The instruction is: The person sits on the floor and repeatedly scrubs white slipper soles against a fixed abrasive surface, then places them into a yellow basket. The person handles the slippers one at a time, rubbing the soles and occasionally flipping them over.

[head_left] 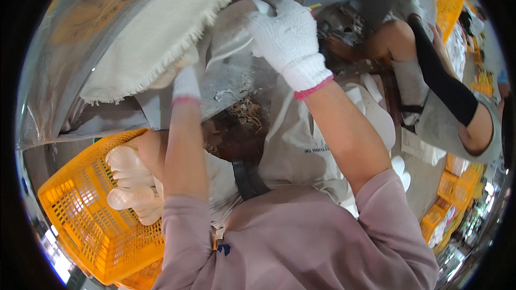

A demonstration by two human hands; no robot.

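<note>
Right fingers: gloved, curled closed over the top edge of a white piece [234, 35] at upper centre of the frame.
Right hand [287, 37]: white knit glove with a pink cuff, forearm running down to the lower right.
Left fingers: hidden under a buffing wheel's fringe; cannot tell if open or closed.
Left hand [185, 78]: gloved, only the cuff and wrist show, just left of the white piece.
White piece: curved, pale, held against the wheel's edge.
Wheel [156, 27]: large cloth disc with a frayed rim, upper left.
Basket [80, 215]: orange plastic, lower left, holding stacked white moulded parts [129, 182].
Apron [301, 145]: beige, centre.
Other person [451, 102]: at right, black arm sleeve, grey shorts.
</note>
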